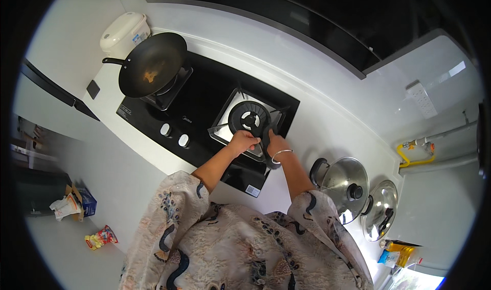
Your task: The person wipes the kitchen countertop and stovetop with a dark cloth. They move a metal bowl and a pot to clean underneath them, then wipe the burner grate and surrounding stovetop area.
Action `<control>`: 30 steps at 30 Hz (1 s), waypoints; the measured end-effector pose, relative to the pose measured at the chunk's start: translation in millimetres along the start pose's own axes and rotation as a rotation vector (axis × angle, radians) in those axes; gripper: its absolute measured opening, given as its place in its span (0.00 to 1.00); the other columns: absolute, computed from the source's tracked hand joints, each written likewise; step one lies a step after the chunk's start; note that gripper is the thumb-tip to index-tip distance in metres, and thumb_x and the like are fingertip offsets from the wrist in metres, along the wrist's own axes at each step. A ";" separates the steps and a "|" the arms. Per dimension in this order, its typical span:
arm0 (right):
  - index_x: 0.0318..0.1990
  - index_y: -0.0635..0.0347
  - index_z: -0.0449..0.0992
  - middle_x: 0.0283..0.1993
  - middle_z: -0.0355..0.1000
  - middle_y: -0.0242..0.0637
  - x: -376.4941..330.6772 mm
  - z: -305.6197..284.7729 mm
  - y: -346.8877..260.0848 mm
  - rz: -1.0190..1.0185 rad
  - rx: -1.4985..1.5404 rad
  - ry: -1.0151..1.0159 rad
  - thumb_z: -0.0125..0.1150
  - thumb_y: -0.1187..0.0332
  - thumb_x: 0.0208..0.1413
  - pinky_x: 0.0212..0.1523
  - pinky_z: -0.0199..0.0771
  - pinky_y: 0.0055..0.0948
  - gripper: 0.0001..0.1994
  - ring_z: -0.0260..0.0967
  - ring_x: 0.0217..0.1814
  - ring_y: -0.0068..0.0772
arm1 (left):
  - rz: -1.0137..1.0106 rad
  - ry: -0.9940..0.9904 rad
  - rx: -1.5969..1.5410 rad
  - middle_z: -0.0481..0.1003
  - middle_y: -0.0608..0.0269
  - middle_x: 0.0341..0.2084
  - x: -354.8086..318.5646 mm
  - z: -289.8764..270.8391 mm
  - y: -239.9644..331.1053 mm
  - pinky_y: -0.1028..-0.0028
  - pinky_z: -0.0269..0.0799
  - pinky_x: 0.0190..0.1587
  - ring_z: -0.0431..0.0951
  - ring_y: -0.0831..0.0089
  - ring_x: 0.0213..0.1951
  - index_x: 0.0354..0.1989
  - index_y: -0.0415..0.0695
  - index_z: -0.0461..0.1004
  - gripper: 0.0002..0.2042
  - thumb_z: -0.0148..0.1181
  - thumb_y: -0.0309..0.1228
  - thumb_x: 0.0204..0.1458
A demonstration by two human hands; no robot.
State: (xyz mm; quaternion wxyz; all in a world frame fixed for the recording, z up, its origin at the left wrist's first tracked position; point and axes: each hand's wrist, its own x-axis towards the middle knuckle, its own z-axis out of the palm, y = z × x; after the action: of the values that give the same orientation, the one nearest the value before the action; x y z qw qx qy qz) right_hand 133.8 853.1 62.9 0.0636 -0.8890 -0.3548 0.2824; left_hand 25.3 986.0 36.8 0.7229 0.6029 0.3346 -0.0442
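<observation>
My left hand [243, 141] is closed in a pinch at the near edge of the right burner [249, 118]. What it pinches, if anything, is too small to make out. Close beside it, my right hand [277, 145], with a bracelet at the wrist, grips a dark, soft-looking piece [271, 160] that hangs along the burner's right side; its kind does not show clearly. The burner has a black ring and a metal drip tray [221, 130] with pot supports around it. Both hands are over the black glass gas hob [202, 103].
A black wok [158, 65] rests on the left burner, its handle pointing left. Behind it stands a cream lidded container [125, 31]. To the right are a lidded steel pot [343, 180], another glass lid [378, 213] and an oil bottle [406, 254]. Two white knobs [174, 134] front the hob.
</observation>
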 end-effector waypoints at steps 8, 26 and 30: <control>0.54 0.55 0.71 0.50 0.72 0.53 10.7 -89.7 -18.8 -0.150 0.277 0.361 0.47 0.70 0.54 0.55 0.68 0.44 0.19 0.68 0.54 0.55 | 0.025 0.002 -0.018 0.72 0.66 0.12 -0.9 -2.9 -6.1 0.79 0.59 0.19 0.68 0.80 0.15 0.19 0.41 0.73 0.12 0.67 0.34 0.47; 0.50 0.48 0.76 0.52 0.73 0.32 93.7 -69.4 -32.1 -0.301 -0.335 0.316 0.55 0.53 0.55 0.63 0.50 0.57 0.18 0.62 0.62 0.37 | 0.093 -0.013 -0.025 0.75 0.66 0.17 3.0 4.9 -16.4 0.80 0.60 0.22 0.68 0.82 0.17 0.23 0.42 0.75 0.12 0.66 0.36 0.50; 0.55 0.48 0.72 0.58 0.68 0.36 71.6 -100.1 -9.5 -0.224 0.043 0.673 0.55 0.57 0.57 0.66 0.48 0.54 0.19 0.58 0.65 0.43 | 0.167 -0.070 0.027 0.74 0.68 0.16 -10.9 -22.3 -9.6 0.82 0.62 0.19 0.68 0.83 0.16 0.24 0.43 0.74 0.11 0.63 0.36 0.52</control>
State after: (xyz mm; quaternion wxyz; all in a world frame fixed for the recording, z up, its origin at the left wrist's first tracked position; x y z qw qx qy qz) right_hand 225.1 916.6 116.4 0.2263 -0.8862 -0.4033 -0.0277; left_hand 2.8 999.9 33.5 0.7271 0.6365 0.2572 -0.0094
